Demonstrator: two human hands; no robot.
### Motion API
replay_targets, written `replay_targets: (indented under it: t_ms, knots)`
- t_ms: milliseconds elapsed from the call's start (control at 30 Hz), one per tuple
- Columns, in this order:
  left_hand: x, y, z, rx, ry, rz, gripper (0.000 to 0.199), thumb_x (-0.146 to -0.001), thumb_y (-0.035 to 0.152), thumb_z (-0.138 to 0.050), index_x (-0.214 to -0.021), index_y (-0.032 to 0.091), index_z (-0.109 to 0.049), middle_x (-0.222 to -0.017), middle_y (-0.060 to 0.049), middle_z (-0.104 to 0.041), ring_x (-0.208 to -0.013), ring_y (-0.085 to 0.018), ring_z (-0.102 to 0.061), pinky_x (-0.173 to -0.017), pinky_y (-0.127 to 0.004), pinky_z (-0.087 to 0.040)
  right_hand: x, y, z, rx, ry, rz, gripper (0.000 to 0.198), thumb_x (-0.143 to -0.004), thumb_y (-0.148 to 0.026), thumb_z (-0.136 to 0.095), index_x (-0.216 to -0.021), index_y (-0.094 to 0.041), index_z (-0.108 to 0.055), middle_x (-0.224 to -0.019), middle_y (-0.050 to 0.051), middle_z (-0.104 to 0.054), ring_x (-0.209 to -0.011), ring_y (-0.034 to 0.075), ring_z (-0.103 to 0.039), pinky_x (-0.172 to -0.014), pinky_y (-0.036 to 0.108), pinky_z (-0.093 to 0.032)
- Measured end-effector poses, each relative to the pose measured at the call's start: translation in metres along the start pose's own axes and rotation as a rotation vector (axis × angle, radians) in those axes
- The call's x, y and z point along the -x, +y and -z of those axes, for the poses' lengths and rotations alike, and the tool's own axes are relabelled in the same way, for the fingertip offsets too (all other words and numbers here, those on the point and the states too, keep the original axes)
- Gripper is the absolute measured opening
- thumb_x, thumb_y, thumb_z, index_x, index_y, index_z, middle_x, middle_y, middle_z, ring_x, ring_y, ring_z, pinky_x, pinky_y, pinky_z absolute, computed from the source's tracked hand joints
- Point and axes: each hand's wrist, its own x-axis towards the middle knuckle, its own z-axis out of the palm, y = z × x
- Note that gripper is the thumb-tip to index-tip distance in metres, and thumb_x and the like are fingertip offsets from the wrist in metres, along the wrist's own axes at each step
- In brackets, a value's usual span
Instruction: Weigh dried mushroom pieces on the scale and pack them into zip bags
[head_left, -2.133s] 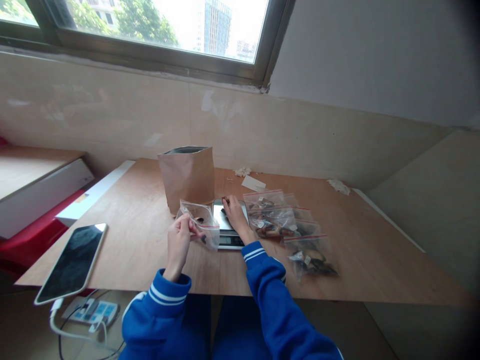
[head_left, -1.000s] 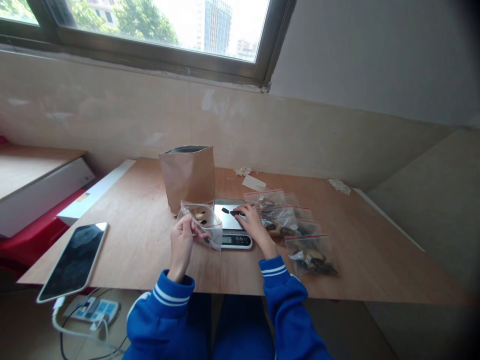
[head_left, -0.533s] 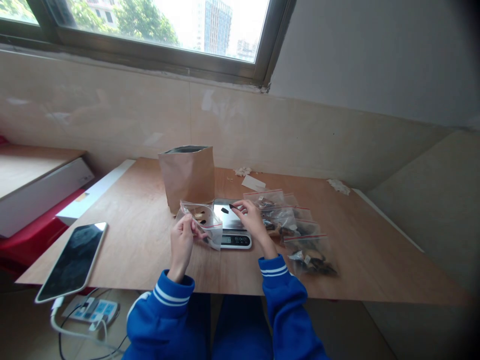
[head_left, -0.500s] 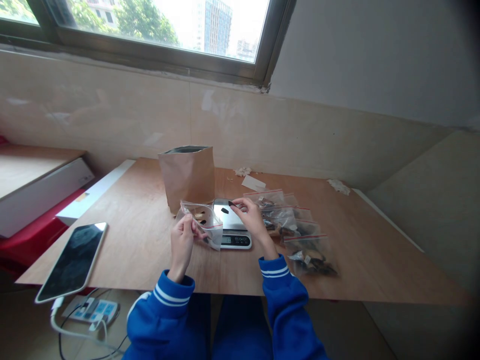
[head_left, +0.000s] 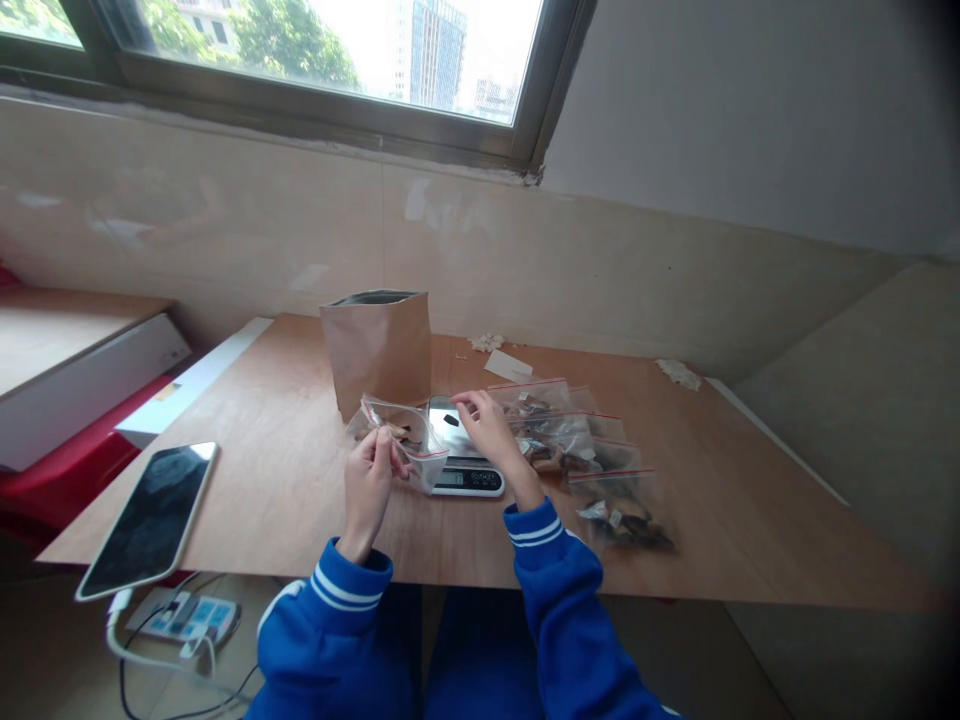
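My left hand (head_left: 367, 490) grips the rim of a clear zip-lock bag (head_left: 431, 462), which hangs open beside the kitchen scale (head_left: 466, 482). Brown and dark dried pieces (head_left: 401, 434) show inside the bag. Over the right part of the scale's plate is my right hand (head_left: 489, 430), its thumb and fingertips drawn together. Whatever lies between those fingertips is too small or hidden to make out. One dark flat piece (head_left: 451, 420) rests on the plate, just below the fingertips.
Several filled zip-lock bags (head_left: 626, 520) lie to the right of the scale. A brown paper pouch (head_left: 381, 350) stands open behind the bag. A tablet (head_left: 150, 515) with a cable lies at the table's left edge. Behind are a white card (head_left: 509, 366) and a pale clump (head_left: 486, 342).
My right hand has shifted slightly left over the scale. The dark piece seen between its fingertips before no longer shows. My left hand keeps hold of the bag, whose mouth gapes wider.
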Motion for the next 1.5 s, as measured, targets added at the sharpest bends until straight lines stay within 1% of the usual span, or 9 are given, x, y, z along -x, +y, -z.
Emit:
replay_targets:
  t_ms: [267, 433, 600, 767, 867, 1000, 1200, 1367, 1500]
  knots:
    - [0.001, 0.001, -0.002, 0.014, 0.004, 0.023, 0.045, -0.084, 0.055, -0.054, -0.057, 0.019, -0.045, -0.051, 0.004, -0.046, -0.046, -0.011, -0.052, -0.056, -0.027, -0.057, 0.004, 0.028, -0.033, 0.371, -0.093, 0.063, 0.021, -0.087, -0.009, -0.049, -0.1, -0.014, -0.065, -0.104, 0.013, -0.062, -0.104, 0.026, -0.053, -0.095, 0.039, -0.042]
    - [0.001, 0.003, -0.003, 0.029, 0.008, 0.034, 0.045, -0.083, 0.055, -0.054, -0.056, 0.02, -0.044, -0.051, 0.004, -0.046, -0.045, -0.01, -0.051, -0.056, -0.028, -0.057, -0.001, 0.019, -0.025, 0.192, -0.04, 0.031, 0.019, -0.088, -0.011, -0.048, -0.094, -0.016, -0.066, -0.097, 0.009, -0.065, -0.093, 0.021, -0.059, -0.089, 0.036, -0.045]
    - [0.001, 0.0, -0.003, 0.019, -0.011, 0.01, 0.045, -0.083, 0.055, -0.054, -0.057, 0.02, -0.044, -0.05, 0.004, -0.047, -0.046, -0.01, -0.051, -0.057, -0.028, -0.057, 0.001, -0.023, 0.001, -0.132, 0.095, 0.063, 0.019, -0.089, -0.021, -0.054, -0.097, -0.018, -0.07, -0.096, 0.005, -0.068, -0.079, 0.015, -0.061, -0.075, 0.027, -0.049]
    - [-0.001, -0.006, -0.001, -0.04, -0.027, -0.016, 0.046, -0.084, 0.056, -0.053, -0.057, 0.019, -0.047, -0.05, 0.002, -0.051, -0.048, -0.012, -0.054, -0.055, -0.024, -0.052, 0.01, -0.064, 0.029, -0.14, -0.13, 0.18, 0.02, -0.09, -0.025, -0.055, -0.098, -0.023, -0.073, -0.092, 0.002, -0.069, -0.081, 0.014, -0.061, -0.071, 0.025, -0.047]
    - [-0.002, -0.008, 0.0, -0.07, -0.028, -0.036, 0.045, -0.086, 0.055, -0.052, -0.058, 0.019, -0.05, -0.05, 0.002, -0.052, -0.049, -0.012, -0.054, -0.056, -0.023, -0.051, 0.014, -0.066, 0.036, -0.103, -0.131, 0.189, 0.021, -0.092, -0.028, -0.053, -0.099, -0.023, -0.072, -0.093, 0.002, -0.068, -0.084, 0.014, -0.061, -0.073, 0.027, -0.047]
    - [-0.001, -0.007, 0.001, -0.094, -0.02, -0.053, 0.044, -0.088, 0.053, -0.05, -0.059, 0.019, -0.05, -0.051, 0.002, -0.052, -0.05, -0.012, -0.054, -0.057, -0.024, -0.051, 0.025, -0.057, 0.035, -0.141, -0.106, 0.093, 0.027, -0.095, -0.038, -0.048, -0.106, -0.022, -0.068, -0.104, 0.005, -0.066, -0.09, 0.015, -0.061, -0.076, 0.028, -0.049]
    - [0.003, 0.001, -0.004, 0.083, -0.022, -0.023, 0.043, -0.088, 0.051, -0.05, -0.06, 0.019, -0.046, -0.056, 0.003, -0.049, -0.054, -0.011, -0.054, -0.061, -0.026, -0.054, 0.057, -0.048, 0.018, -0.309, -0.28, -0.069, 0.064, -0.079, -0.047, -0.071, -0.134, -0.024, -0.048, -0.131, 0.009, -0.058, -0.109, 0.021, -0.06, -0.09, 0.034, -0.05]
    - [0.006, 0.007, -0.004, 0.156, -0.194, 0.046, 0.038, -0.091, 0.05, -0.046, -0.072, 0.018, -0.055, -0.073, -0.001, -0.055, -0.069, -0.015, -0.058, -0.06, -0.028, -0.056, 0.068, -0.043, 0.007, -0.441, -0.053, -0.05, 0.035, -0.096, -0.049, -0.046, -0.103, -0.022, -0.068, -0.105, 0.005, -0.071, -0.099, 0.02, -0.066, -0.09, 0.034, -0.049]
    - [0.002, 0.0, 0.001, -0.074, 0.018, -0.123, 0.033, -0.09, 0.048, -0.048, -0.091, 0.018, -0.062, -0.096, -0.005, -0.058, -0.083, -0.016, -0.059, -0.066, -0.026, -0.053, 0.068, -0.037, 0.009, -0.548, 0.181, -0.104, 0.036, -0.094, -0.051, -0.047, -0.093, -0.021, -0.067, -0.095, 0.006, -0.073, -0.079, 0.02, -0.067, -0.076, 0.033, -0.053]
